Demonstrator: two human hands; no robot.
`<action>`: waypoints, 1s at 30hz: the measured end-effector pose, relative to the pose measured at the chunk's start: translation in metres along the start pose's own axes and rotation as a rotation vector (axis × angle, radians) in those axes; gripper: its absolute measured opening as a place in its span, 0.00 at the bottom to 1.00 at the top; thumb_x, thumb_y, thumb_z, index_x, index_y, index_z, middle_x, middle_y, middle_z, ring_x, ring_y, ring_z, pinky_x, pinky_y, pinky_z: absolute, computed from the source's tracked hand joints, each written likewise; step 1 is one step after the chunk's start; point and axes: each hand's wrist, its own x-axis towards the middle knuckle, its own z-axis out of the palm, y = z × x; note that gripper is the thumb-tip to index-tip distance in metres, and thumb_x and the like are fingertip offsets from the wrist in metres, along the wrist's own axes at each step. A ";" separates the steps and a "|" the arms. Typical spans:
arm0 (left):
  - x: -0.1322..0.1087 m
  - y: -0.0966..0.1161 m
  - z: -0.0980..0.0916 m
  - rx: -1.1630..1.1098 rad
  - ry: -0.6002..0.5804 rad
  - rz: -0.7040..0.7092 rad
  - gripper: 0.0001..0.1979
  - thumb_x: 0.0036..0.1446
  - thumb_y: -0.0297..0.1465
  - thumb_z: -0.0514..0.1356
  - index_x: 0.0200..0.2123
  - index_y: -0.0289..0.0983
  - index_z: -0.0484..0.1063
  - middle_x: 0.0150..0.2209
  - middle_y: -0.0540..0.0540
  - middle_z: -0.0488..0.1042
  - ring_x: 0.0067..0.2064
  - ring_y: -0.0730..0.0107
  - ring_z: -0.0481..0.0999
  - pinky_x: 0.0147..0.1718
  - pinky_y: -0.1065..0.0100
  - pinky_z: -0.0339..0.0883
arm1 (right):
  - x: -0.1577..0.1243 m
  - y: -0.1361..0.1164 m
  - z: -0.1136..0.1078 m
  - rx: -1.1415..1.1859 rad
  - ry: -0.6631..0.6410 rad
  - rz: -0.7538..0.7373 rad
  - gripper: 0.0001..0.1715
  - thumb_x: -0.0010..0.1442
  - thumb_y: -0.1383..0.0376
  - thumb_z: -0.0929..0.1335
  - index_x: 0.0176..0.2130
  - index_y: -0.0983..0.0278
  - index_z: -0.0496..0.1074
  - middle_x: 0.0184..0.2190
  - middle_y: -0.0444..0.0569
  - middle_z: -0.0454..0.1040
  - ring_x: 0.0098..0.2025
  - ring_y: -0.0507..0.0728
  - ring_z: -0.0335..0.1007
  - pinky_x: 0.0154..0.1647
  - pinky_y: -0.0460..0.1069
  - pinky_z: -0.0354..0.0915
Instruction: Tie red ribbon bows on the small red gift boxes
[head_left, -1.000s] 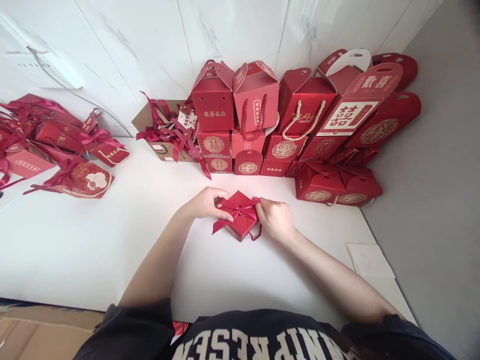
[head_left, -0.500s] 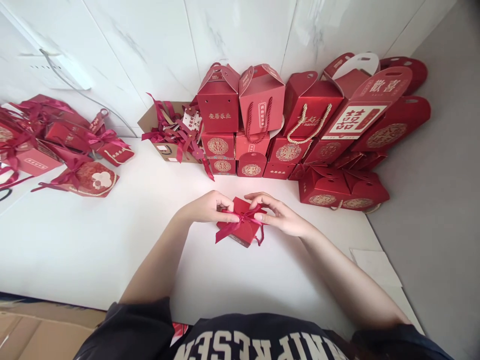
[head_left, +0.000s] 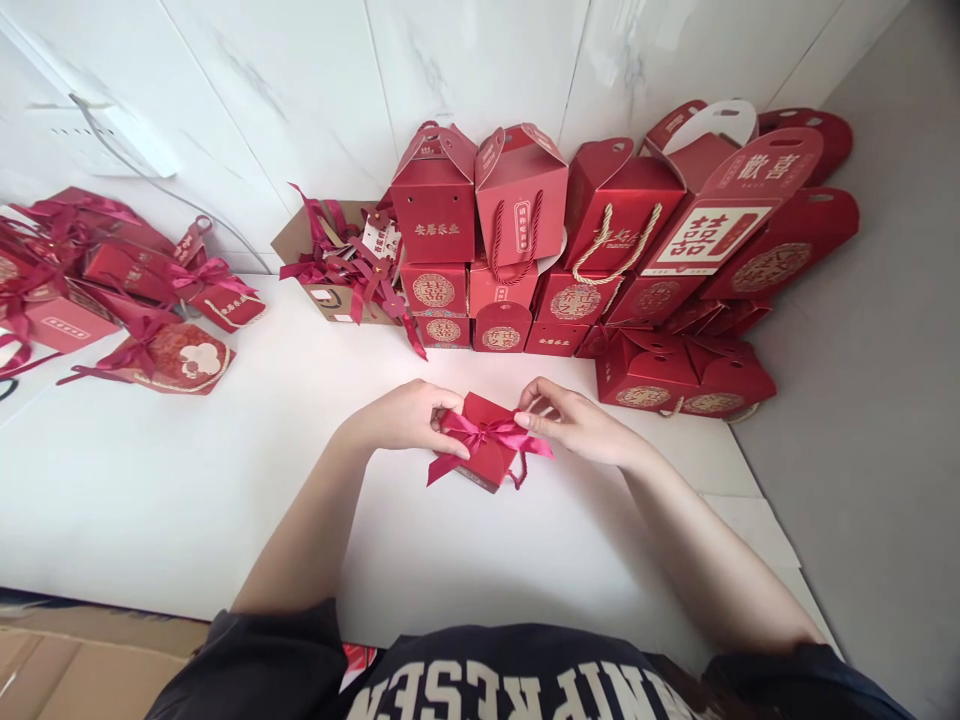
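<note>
A small red gift box [head_left: 491, 462] lies on the white table in front of me, a dark red cord handle hanging off its right side. Across its top is a magenta satin ribbon [head_left: 486, 434] tied in a bow, with tails to the left and right. My left hand [head_left: 420, 415] pinches the bow's left loop between thumb and fingers. On the other side, my right hand [head_left: 566, 420] has thumb and index finger closed on the bow's right loop, its other fingers curled above the box.
Stacked red gift boxes [head_left: 517, 235] line the wall behind. Beside them a brown cardboard box [head_left: 341, 300] holds ribbons and tags. Several ribboned boxes [head_left: 187, 355] sit at the left of the white table [head_left: 247, 480]. A grey wall [head_left: 862, 400] bounds the right side.
The bow's loops are spread wider and lie flatter. My right hand has moved outward to the right, and my left hand has shifted slightly left along the ribbon.
</note>
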 end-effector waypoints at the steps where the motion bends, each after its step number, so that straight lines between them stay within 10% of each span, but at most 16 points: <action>1: 0.000 0.001 0.000 0.001 0.004 -0.005 0.21 0.44 0.45 0.67 0.21 0.36 0.62 0.21 0.55 0.59 0.24 0.77 0.55 0.23 0.72 0.49 | -0.001 0.001 -0.005 -0.074 -0.028 0.044 0.20 0.61 0.48 0.64 0.37 0.62 0.70 0.35 0.48 0.76 0.34 0.55 0.72 0.36 0.49 0.67; 10: 0.003 0.003 0.008 0.016 0.041 -0.065 0.24 0.47 0.49 0.63 0.17 0.35 0.63 0.20 0.53 0.60 0.22 0.78 0.54 0.21 0.70 0.48 | -0.006 0.003 -0.016 0.037 -0.439 0.137 0.23 0.58 0.48 0.67 0.34 0.65 0.78 0.29 0.48 0.76 0.33 0.55 0.72 0.36 0.48 0.65; 18: 0.003 0.001 0.003 -0.002 0.001 -0.158 0.23 0.43 0.50 0.65 0.19 0.36 0.67 0.20 0.53 0.63 0.22 0.77 0.57 0.21 0.70 0.48 | -0.003 0.004 -0.019 0.103 -0.570 0.095 0.22 0.58 0.49 0.68 0.35 0.66 0.76 0.31 0.47 0.75 0.34 0.54 0.67 0.37 0.48 0.61; 30: 0.009 0.013 0.022 0.372 0.250 -0.191 0.34 0.46 0.59 0.57 0.14 0.36 0.51 0.15 0.52 0.53 0.20 0.75 0.51 0.22 0.67 0.45 | 0.001 0.010 -0.020 0.043 -0.634 -0.010 0.15 0.61 0.56 0.66 0.30 0.65 0.70 0.29 0.45 0.68 0.32 0.52 0.62 0.33 0.47 0.59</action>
